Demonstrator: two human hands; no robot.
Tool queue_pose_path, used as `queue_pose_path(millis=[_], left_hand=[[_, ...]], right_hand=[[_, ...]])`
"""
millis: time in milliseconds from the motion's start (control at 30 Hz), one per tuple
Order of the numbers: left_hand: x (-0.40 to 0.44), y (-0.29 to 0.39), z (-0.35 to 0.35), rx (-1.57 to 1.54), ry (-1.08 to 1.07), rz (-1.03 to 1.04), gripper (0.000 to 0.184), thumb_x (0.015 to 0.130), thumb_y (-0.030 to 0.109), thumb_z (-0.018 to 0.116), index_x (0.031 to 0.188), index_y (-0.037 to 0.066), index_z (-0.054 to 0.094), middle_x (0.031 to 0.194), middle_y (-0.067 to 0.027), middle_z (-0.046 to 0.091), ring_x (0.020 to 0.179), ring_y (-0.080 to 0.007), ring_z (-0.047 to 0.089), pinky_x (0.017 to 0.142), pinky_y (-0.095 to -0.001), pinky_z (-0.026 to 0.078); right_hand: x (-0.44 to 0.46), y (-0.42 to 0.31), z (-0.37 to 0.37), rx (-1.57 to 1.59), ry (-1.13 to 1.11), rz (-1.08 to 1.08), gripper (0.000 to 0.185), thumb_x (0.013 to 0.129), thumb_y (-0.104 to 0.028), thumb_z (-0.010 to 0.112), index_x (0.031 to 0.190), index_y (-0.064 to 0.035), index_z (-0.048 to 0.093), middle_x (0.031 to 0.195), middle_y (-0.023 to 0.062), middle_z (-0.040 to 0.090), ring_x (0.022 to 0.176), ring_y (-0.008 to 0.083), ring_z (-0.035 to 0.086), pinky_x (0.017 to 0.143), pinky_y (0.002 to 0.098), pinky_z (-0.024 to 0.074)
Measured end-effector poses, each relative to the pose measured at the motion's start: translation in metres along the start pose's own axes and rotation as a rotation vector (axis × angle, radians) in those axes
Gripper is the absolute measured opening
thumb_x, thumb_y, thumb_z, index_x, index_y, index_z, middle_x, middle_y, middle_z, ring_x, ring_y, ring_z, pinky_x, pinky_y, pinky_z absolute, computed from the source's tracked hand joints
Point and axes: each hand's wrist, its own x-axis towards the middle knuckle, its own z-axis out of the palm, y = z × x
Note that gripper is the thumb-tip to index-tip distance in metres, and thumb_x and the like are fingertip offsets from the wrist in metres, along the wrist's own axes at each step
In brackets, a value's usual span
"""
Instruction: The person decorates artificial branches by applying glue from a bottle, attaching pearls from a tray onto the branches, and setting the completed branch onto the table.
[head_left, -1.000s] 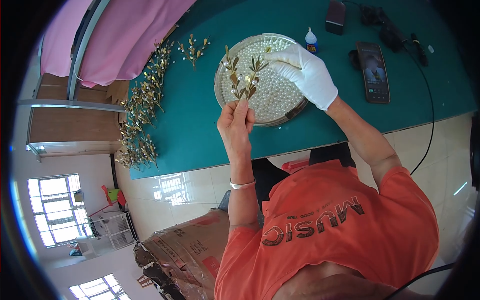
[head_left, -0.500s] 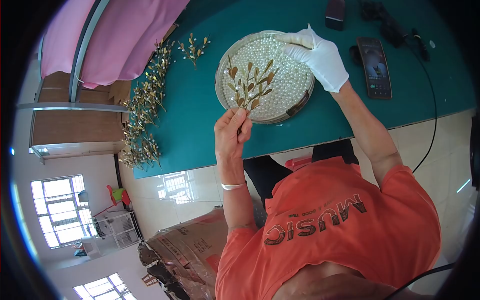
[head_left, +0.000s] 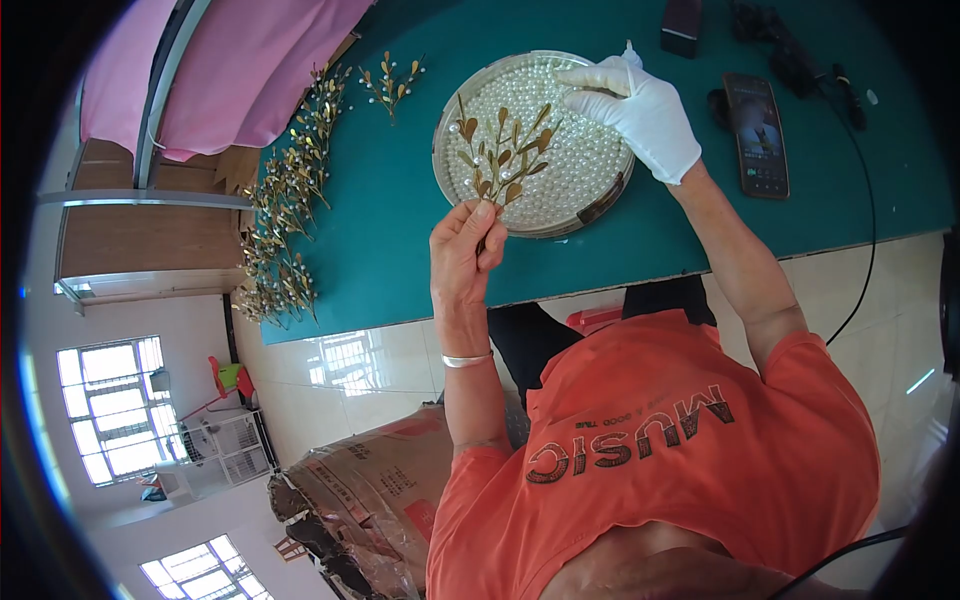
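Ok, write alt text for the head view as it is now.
A bare left hand holds a golden-leaved sprig over a round tray of pearly beads, with a white-gloved right hand over the tray's right side. More sprigs lie left on the green table, a phone right.

Two hands in play — one bare left hand [head_left: 463, 250], one white-gloved right hand [head_left: 650, 125]! One gold-leaf sprig [head_left: 504, 158] in hand, one lone sprig [head_left: 390, 85], a heap of sprigs [head_left: 285, 195] too tangled to count. One round tray [head_left: 438, 160], pearl beads [head_left: 580, 165] beyond counting — plus one smartphone [head_left: 757, 135], one bangle [head_left: 467, 360], two windows [head_left: 118, 410]!
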Motion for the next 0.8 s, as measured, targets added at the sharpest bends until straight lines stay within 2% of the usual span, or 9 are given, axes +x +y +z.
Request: queue_pose_path(millis=[167, 233, 333, 467, 533, 600, 733, 800], left_hand=[[0.002, -0.001, -0.003, -0.050, -0.013, -0.009, 0.023, 0.096, 0.021, 0.064, 0.095, -0.003, 0.062, 0.060, -0.0019, 0.051, 0.045, -0.0062, 0.036, 0.042, -0.0217, 0.026], [0.003, -0.003, -0.004, -0.074, -0.015, -0.020, 0.024, 0.097, 0.021, 0.063, 0.096, -0.003, 0.062, 0.060, -0.0018, 0.051, 0.045, -0.0064, 0.035, 0.042, -0.0218, 0.027], [0.004, -0.004, -0.004, -0.111, -0.003, -0.027, 0.024, 0.097, 0.022, 0.063, 0.096, -0.002, 0.062, 0.061, -0.0017, 0.051, 0.044, -0.0064, 0.035, 0.042, -0.0219, 0.027], [0.005, -0.006, -0.006, -0.203, -0.046, -0.060, 0.027, 0.099, 0.024, 0.060, 0.098, -0.003, 0.060, 0.060, 0.0000, 0.047, 0.044, -0.0055, 0.034, 0.041, -0.0218, 0.026], [0.005, -0.007, -0.009, -0.256, -0.081, -0.080, 0.028, 0.099, 0.025, 0.060, 0.098, -0.003, 0.059, 0.059, 0.0007, 0.046, 0.044, -0.0052, 0.034, 0.041, -0.0217, 0.025], [0.006, -0.008, -0.011, -0.341, -0.116, -0.135, 0.028, 0.100, 0.026, 0.058, 0.098, -0.002, 0.058, 0.059, 0.0014, 0.044, 0.043, -0.0048, 0.033, 0.040, -0.0216, 0.024], [0.007, -0.009, -0.010, -0.331, -0.116, -0.151, 0.028, 0.100, 0.026, 0.058, 0.098, -0.002, 0.058, 0.059, 0.0014, 0.045, 0.043, -0.0048, 0.033, 0.040, -0.0216, 0.024], [0.006, -0.009, -0.005, -0.231, -0.080, -0.133, 0.028, 0.099, 0.026, 0.059, 0.098, -0.002, 0.059, 0.059, 0.0009, 0.045, 0.043, -0.0050, 0.033, 0.040, -0.0216, 0.024]], right_hand=[[-0.001, -0.003, 0.004, 0.040, -0.049, 0.057, 0.026, 0.087, -0.017, 0.073, 0.112, -0.0108, 0.073, 0.105, 0.0015, 0.070, 0.092, 0.0128, 0.065, 0.084, 0.0234, 0.0502], [-0.003, 0.001, 0.009, 0.029, -0.056, -0.053, 0.026, 0.087, -0.018, 0.073, 0.112, -0.0110, 0.073, 0.107, 0.0034, 0.071, 0.094, 0.0161, 0.067, 0.086, 0.0255, 0.0511], [-0.005, 0.006, 0.014, 0.033, -0.080, -0.019, 0.025, 0.087, -0.018, 0.072, 0.111, -0.0113, 0.073, 0.105, 0.0042, 0.071, 0.094, 0.0182, 0.067, 0.086, 0.0271, 0.0514], [-0.007, 0.003, 0.016, 0.029, -0.096, -0.017, 0.025, 0.087, -0.019, 0.072, 0.111, -0.0129, 0.073, 0.107, 0.0050, 0.071, 0.096, 0.0190, 0.067, 0.087, 0.0277, 0.0511], [-0.008, 0.001, 0.015, -0.064, -0.104, -0.090, 0.026, 0.087, -0.011, 0.072, 0.112, -0.0084, 0.072, 0.107, 0.0052, 0.069, 0.097, 0.0162, 0.064, 0.088, 0.0263, 0.0501], [-0.008, 0.000, 0.016, -0.052, -0.100, -0.075, 0.026, 0.086, -0.012, 0.072, 0.112, -0.0093, 0.073, 0.107, 0.0054, 0.069, 0.097, 0.0171, 0.064, 0.088, 0.0268, 0.0500], [-0.009, -0.001, 0.017, -0.123, -0.100, -0.097, 0.026, 0.086, -0.015, 0.072, 0.112, -0.0120, 0.073, 0.106, 0.0053, 0.069, 0.096, 0.0193, 0.064, 0.088, 0.0282, 0.0500], [-0.009, -0.006, 0.017, -0.151, -0.119, -0.088, 0.026, 0.085, -0.016, 0.072, 0.111, -0.0125, 0.074, 0.105, 0.0051, 0.069, 0.096, 0.0203, 0.064, 0.088, 0.0288, 0.0501]])
